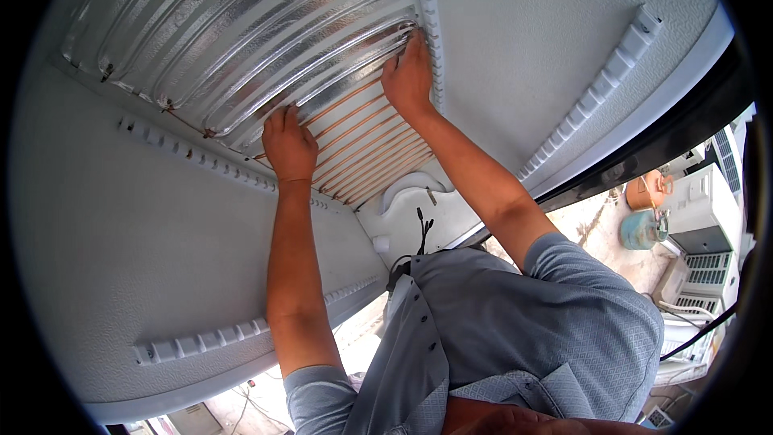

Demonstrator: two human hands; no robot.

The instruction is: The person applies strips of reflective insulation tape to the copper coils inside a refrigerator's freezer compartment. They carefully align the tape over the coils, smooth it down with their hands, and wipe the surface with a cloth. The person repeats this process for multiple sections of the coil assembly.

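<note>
I am reaching into the inside of a white cabinet, like a fridge or freezer shell [121, 217]. Its back wall carries copper tubes [366, 149] running in parallel rows, the upper part covered with shiny aluminium foil [241, 32]. My left hand [288, 145] presses flat on the lower edge of the foil, fingers together. My right hand [409, 76] presses on the foil's right edge next to the ribbed corner strip [431, 24]. Neither hand holds a tool.
Ribbed shelf rails run along the left wall [201, 345] and the right wall [612, 72]. A white plastic fitting [407, 185] and black wires [423, 225] sit below the tubes. Outside at right lie a blue gas cylinder [642, 229] and white air-conditioner units [700, 217].
</note>
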